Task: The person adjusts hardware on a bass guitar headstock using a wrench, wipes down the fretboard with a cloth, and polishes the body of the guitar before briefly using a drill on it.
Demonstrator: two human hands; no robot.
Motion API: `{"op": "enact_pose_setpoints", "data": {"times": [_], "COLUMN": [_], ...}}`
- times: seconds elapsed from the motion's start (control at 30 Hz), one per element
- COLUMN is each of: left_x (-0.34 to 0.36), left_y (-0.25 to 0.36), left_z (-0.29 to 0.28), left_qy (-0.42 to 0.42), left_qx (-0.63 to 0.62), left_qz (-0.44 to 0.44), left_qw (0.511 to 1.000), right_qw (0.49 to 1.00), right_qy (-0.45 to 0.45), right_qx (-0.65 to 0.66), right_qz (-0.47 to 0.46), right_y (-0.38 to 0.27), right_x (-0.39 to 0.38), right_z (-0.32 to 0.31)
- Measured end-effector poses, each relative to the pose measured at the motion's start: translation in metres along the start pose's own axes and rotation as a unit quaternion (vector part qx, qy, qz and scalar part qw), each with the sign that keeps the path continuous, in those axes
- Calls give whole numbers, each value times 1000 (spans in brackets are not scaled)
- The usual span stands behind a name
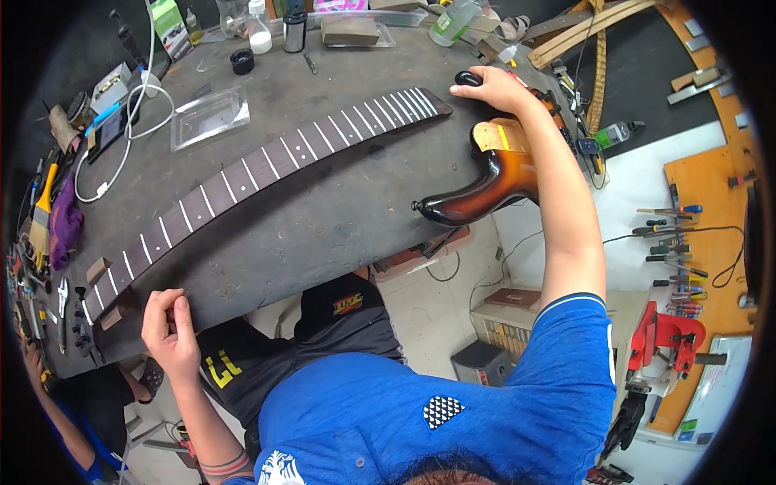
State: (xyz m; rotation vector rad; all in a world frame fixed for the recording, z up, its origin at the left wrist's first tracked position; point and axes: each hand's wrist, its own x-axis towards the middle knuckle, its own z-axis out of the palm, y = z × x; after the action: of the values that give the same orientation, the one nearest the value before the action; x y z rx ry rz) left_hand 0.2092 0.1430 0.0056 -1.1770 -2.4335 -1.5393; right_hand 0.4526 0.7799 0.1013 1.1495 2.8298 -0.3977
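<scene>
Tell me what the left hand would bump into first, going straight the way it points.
The left hand would probably meet the fretted guitar neck first, though the hand's height relative to it is unclear.

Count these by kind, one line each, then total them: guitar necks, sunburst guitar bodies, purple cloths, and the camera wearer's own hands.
Guitar neck: 1
Sunburst guitar body: 1
Purple cloth: 1
Wearer's own hands: 2 (left hand, right hand)
Total: 5
</scene>
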Motion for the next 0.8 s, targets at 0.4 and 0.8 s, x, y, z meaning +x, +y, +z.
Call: {"op": "enact_pose_setpoints", "data": {"times": [0.4,0.8], "left_x": [-1,-1], "left_y": [-6,-11], "left_z": [-3,-8], "left_qy": [-3,-5], "left_qx": [-17,-122], "left_qz": [-29,-16], "left_qw": [999,992], "right_qw": [994,931], "right_qy": [-79,-199], "right_qx": [74,297], "right_qz": [-13,-72], "right_y": [-20,-170], "right_x": [-29,-206], "right_z": [-28,-50]}}
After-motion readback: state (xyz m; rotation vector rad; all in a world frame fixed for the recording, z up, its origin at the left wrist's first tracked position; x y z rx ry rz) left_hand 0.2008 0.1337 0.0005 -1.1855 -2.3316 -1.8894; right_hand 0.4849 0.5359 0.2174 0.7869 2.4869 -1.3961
